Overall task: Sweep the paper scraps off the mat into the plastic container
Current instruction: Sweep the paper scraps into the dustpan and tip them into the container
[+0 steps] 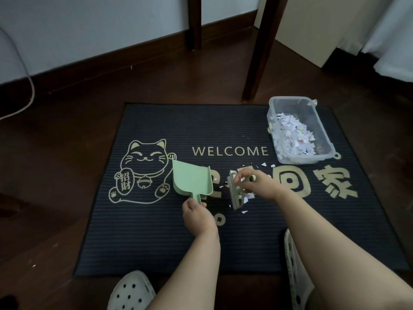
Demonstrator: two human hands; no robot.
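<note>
A dark welcome mat (156,231) with a gold cat print lies on the wooden floor. My left hand (197,215) grips the handle of a light green dustpan (192,180), whose scoop rests on the mat and points away from me. My right hand (257,183) holds a small brush (234,193) by its handle, bristles down among white paper scraps (244,211) scattered just right of the dustpan. A clear plastic container (326,151) holding many scraps stands on the mat's far right corner.
Two dark wooden furniture legs (259,52) stand behind the mat, one close to the container. A white cable (26,74) curves at the far left. My white perforated shoes (130,291) sit at the mat's near edge. A pale curtain (391,30) hangs at the right.
</note>
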